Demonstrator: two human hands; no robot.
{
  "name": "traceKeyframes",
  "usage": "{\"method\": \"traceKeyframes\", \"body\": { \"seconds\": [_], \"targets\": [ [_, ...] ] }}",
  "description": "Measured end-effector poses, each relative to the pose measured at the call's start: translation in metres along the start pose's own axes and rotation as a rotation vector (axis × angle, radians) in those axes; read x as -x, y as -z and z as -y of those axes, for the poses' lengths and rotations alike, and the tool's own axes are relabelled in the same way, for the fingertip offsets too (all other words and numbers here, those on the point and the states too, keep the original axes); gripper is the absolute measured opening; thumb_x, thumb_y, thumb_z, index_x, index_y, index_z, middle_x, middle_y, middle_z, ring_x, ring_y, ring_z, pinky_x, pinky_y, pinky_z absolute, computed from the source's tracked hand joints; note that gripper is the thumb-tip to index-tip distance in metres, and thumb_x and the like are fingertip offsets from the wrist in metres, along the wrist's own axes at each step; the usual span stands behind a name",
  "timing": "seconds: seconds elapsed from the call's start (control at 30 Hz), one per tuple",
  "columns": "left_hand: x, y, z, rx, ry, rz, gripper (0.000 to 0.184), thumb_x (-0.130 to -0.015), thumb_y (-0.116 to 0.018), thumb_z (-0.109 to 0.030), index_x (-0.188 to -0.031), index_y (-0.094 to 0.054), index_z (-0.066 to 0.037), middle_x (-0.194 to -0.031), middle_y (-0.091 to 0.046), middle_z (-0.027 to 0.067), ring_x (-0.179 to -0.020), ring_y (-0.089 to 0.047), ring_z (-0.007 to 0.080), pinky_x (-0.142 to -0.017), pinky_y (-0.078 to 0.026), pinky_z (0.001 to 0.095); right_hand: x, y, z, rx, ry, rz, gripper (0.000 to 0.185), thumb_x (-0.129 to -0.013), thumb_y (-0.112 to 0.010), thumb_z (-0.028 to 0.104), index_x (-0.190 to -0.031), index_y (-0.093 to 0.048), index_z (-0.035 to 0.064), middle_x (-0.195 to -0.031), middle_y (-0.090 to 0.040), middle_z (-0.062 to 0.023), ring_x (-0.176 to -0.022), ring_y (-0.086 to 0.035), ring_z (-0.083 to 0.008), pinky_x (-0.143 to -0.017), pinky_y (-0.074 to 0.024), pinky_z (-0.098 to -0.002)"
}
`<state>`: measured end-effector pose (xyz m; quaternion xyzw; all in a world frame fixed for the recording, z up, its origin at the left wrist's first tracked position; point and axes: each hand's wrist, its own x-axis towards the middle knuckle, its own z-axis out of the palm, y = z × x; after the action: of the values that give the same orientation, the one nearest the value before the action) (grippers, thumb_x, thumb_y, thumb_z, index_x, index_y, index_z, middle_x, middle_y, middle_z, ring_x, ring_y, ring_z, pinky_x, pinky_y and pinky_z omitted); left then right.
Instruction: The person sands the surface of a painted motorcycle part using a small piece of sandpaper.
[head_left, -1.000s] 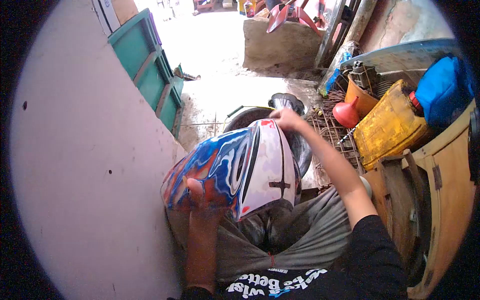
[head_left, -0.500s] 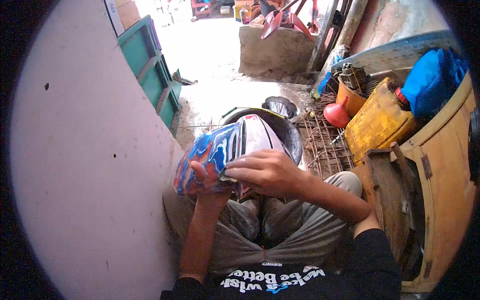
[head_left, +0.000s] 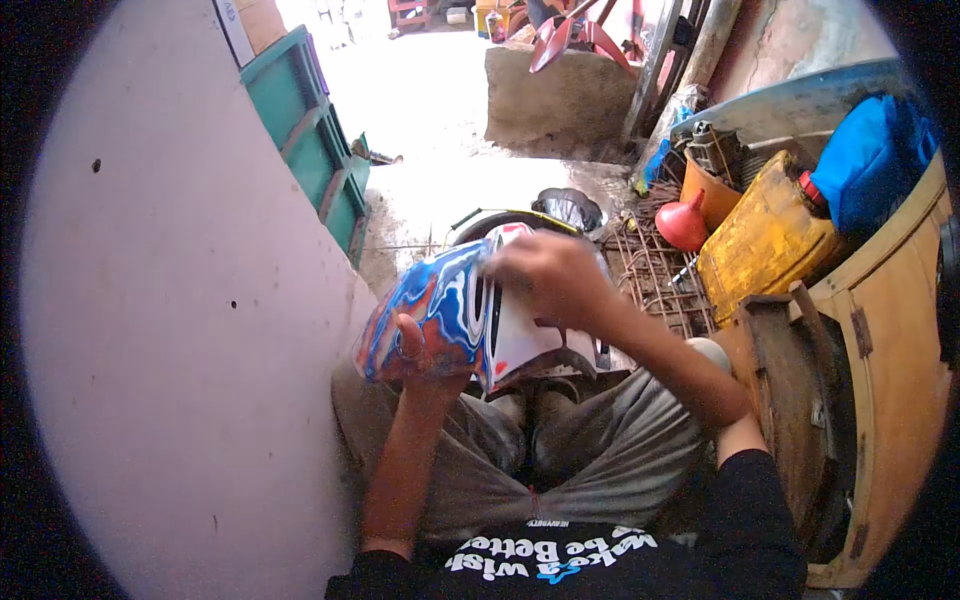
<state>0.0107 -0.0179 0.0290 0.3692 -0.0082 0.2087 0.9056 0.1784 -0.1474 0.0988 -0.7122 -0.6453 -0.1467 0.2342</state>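
A curved panel, marbled blue, red and white on its left part and white with black marks on its right, lies tilted above the person's knees. My left hand grips its lower left edge, thumb on the painted face and the other fingers hidden beneath. Over the panel's upper middle is my right hand, blurred, its fingers bent down close to the surface; whatever they hold is too smeared to make out. Behind the panel stands a dark round basin with a yellow-green handle.
To the right are a metal grid, a red funnel, a yellow jerrycan, a blue bag and a curved wooden piece. A pale wall stands close on the left, with green panels beyond.
My right hand came from the panel's far end to its near middle, then moved back up over it. The panel has been lowered and tilted, with my left hand still on it.
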Motion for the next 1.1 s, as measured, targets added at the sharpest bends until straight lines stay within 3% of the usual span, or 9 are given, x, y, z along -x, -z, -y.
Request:
{"method": "traceKeyframes", "body": {
  "seconds": [0.1, 0.27, 0.47, 0.6, 0.67, 0.8, 0.83, 0.93, 1.1],
  "targets": [
    [0.004, 0.007, 0.005, -0.010, 0.009, -0.009, 0.113, -0.084, -0.055, -0.087, -0.157, -0.035, -0.003, -0.149, -0.055, 0.0151, -0.129, -0.061, 0.0287, -0.103, -0.056, 0.0433, 0.007, 0.002, 0.044, -0.195, 0.248, -0.075, 0.017, -0.087, -0.074, 0.015, -0.104, -0.075, 0.0119, -0.098, -0.074, -0.0102, -0.084, -0.074, -0.0261, -0.074, -0.0600, -0.0398],
    [0.005, -0.009, -0.002, -0.070, 0.041, -0.072, 0.118, -0.082, -0.053, -0.090, -0.157, -0.033, -0.001, -0.150, -0.053, 0.0183, -0.132, -0.058, 0.0306, -0.110, -0.049, 0.0456, 0.016, -0.011, -0.014, -0.069, -0.151, -0.150, 0.019, -0.089, -0.073, 0.015, -0.107, -0.075, 0.0121, -0.095, -0.074, -0.0111, -0.087, -0.073, -0.0304, -0.075, -0.0593, -0.0411],
    [0.005, 0.009, 0.006, -0.042, 0.023, 0.037, 0.117, -0.082, -0.057, -0.087, -0.160, -0.030, -0.004, -0.157, -0.047, 0.0156, -0.138, -0.054, 0.0310, -0.115, -0.044, 0.0491, 0.033, -0.008, 0.046, -0.254, 0.324, -0.160, 0.021, -0.086, -0.072, 0.011, -0.107, -0.073, 0.0082, -0.107, -0.076, -0.0100, -0.098, -0.074, -0.0281, -0.085, -0.0607, -0.0395],
    [0.013, 0.007, 0.012, -0.018, 0.100, 0.010, 0.118, -0.082, -0.058, -0.087, -0.160, -0.030, -0.003, -0.156, -0.048, 0.0145, -0.138, -0.053, 0.0307, -0.116, -0.044, 0.0486, 0.019, -0.009, -0.013, -0.104, -0.086, -0.193, 0.021, -0.086, -0.071, 0.009, -0.106, -0.074, 0.0107, -0.104, -0.075, -0.0098, -0.095, -0.074, -0.0270, -0.085, -0.0602, -0.0399],
    [0.011, 0.006, 0.017, -0.056, 0.042, 0.041, 0.119, -0.082, -0.056, -0.089, -0.160, -0.030, -0.003, -0.154, -0.050, 0.0142, -0.136, -0.054, 0.0301, -0.114, -0.046, 0.0471, 0.031, -0.010, -0.003, -0.075, -0.014, -0.058, 0.021, -0.086, -0.071, 0.009, -0.107, -0.074, 0.0108, -0.105, -0.076, -0.0093, -0.095, -0.074, -0.0274, -0.085, -0.0606, -0.0401],
    [0.008, 0.041, 0.043, -0.029, -0.006, 0.058, 0.119, -0.081, -0.052, -0.091, -0.160, -0.031, -0.003, -0.152, -0.052, 0.0133, -0.134, -0.056, 0.0287, -0.112, -0.048, 0.0460, 0.040, -0.007, 0.043, -0.248, 0.294, -0.177, 0.019, -0.087, -0.071, 0.012, -0.105, -0.075, 0.0123, -0.107, -0.076, -0.0074, -0.094, -0.075, -0.0239, -0.083, -0.0614, -0.0394],
    [0.013, 0.045, 0.042, 0.222, 0.193, 0.159, 0.119, -0.081, -0.050, -0.092, -0.160, -0.032, -0.004, -0.153, -0.051, 0.0126, -0.136, -0.054, 0.0285, -0.114, -0.045, 0.0473, 0.037, -0.006, 0.029, -0.165, 0.172, -0.140, 0.019, -0.087, -0.071, 0.013, -0.105, -0.075, 0.0131, -0.105, -0.076, -0.0068, -0.091, -0.075, -0.0237, -0.081, -0.0612, -0.0394],
    [0.015, 0.005, 0.023, 0.078, 0.127, -0.024, 0.119, -0.081, -0.051, -0.092, -0.160, -0.032, -0.005, -0.154, -0.051, 0.0123, -0.137, -0.053, 0.0281, -0.113, -0.045, 0.0475, 0.023, -0.006, -0.019, -0.042, -0.166, -0.231, 0.018, -0.085, -0.072, 0.012, -0.103, -0.074, 0.0137, -0.094, -0.073, -0.0064, -0.080, -0.073, -0.0254, -0.073, -0.0594, -0.0407],
    [0.009, 0.020, 0.033, 0.144, 0.024, 0.015, 0.117, -0.081, -0.055, -0.089, -0.161, -0.031, -0.007, -0.158, -0.047, 0.0125, -0.139, -0.052, 0.0302, -0.116, -0.044, 0.0489, 0.039, -0.009, 0.046, -0.253, 0.266, -0.201, 0.021, -0.084, -0.071, 0.013, -0.105, -0.073, 0.0125, -0.103, -0.075, -0.0101, -0.096, -0.076, -0.0265, -0.082, -0.0617, -0.0387]
  ]
}}
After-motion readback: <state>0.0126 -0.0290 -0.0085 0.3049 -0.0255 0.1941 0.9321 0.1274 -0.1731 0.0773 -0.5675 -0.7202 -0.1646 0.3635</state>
